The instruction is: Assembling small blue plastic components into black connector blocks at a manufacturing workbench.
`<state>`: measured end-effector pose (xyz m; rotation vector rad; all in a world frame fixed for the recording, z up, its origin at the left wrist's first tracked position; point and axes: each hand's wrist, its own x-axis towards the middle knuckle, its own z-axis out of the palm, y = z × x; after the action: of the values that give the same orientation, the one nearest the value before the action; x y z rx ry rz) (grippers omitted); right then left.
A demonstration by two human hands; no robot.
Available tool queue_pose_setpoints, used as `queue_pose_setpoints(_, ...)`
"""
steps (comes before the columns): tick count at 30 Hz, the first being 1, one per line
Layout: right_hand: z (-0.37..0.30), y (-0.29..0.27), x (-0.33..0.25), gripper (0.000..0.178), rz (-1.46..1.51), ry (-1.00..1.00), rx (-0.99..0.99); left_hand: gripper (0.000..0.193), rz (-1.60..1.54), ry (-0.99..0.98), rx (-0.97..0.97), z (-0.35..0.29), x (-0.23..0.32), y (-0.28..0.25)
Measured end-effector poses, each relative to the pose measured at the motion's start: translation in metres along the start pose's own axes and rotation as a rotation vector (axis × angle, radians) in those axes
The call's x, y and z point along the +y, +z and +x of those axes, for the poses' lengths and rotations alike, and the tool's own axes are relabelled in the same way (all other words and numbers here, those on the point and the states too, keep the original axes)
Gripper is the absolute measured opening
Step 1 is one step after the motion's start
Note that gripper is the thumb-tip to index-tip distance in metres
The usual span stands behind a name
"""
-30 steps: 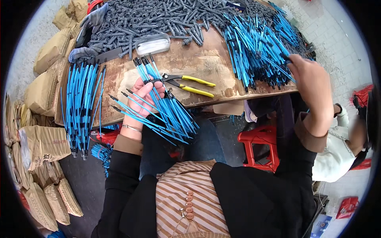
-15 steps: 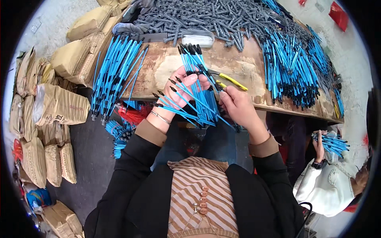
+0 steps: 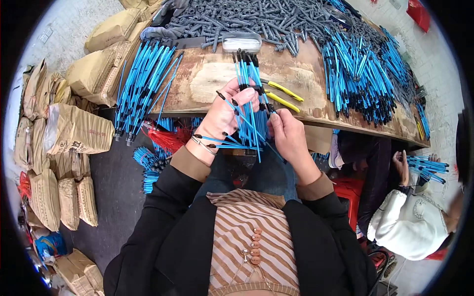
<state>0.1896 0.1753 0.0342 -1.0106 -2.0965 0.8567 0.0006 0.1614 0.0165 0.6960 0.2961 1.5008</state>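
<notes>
My left hand (image 3: 228, 111) is closed around a bundle of thin blue rods with black ends (image 3: 245, 74), held upright over the table's front edge. Several rods splay out across that wrist and below the palm. At the bundle's right side my right hand (image 3: 289, 133) pinches a blue rod by its black end; its curled fingers partly hide the grip. Just beyond the hands, pliers with yellow handles (image 3: 285, 90) lie on the worn wooden table (image 3: 212, 81).
Grey plastic plugs (image 3: 237, 19) heap at the back, behind a clear box of white sticks (image 3: 241, 43). Blue rod piles lie left (image 3: 143, 89) and right (image 3: 358, 79). Brown paper sacks (image 3: 79, 130) stack at left. A person in white (image 3: 410, 222) handles blue rods at right.
The bundle has turned more upright, and my left hand has shifted slightly right. My right hand stays close beside it. The person at right has moved their rods slightly.
</notes>
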Motion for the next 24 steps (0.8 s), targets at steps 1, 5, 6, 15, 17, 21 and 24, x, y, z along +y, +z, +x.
queue_pose_setpoints(1, -0.002, 0.001, 0.000, 0.018, 0.038, 0.011, 0.013, 0.030, -0.052, -0.038, -0.035, -0.003, 0.000, 0.000)
queue_pose_setpoints(5, -0.014, 0.002, -0.002, 0.017, 0.071, 0.037, -0.127, 0.028, 0.095, -0.038, 0.147, -0.023, 0.007, 0.041)
queue_pose_setpoints(6, -0.016, 0.003, -0.002, 0.017, 0.081, 0.045, -0.173, 0.027, 0.144, -0.038, 0.207, -0.029, 0.006, 0.046)
queue_pose_setpoints(15, 0.045, -0.018, 0.019, 0.021, -0.137, -0.302, 0.090, 0.027, 0.285, 0.139, 0.240, -0.016, 0.021, 0.023)
queue_pose_setpoints(17, 0.064, -0.011, 0.042, 0.027, -0.341, -0.390, 0.202, 0.028, 0.336, 0.213, 0.249, -0.003, 0.020, 0.021)
queue_pose_setpoints(21, 0.073, 0.018, 0.078, 0.032, -0.654, -0.366, 0.125, 0.028, 0.238, 0.129, 0.234, -0.004, 0.009, 0.009)
queue_pose_setpoints(24, 0.070, 0.011, 0.076, 0.042, -0.730, -0.229, 0.025, 0.028, 0.271, 0.106, 0.272, -0.028, -0.001, 0.013)
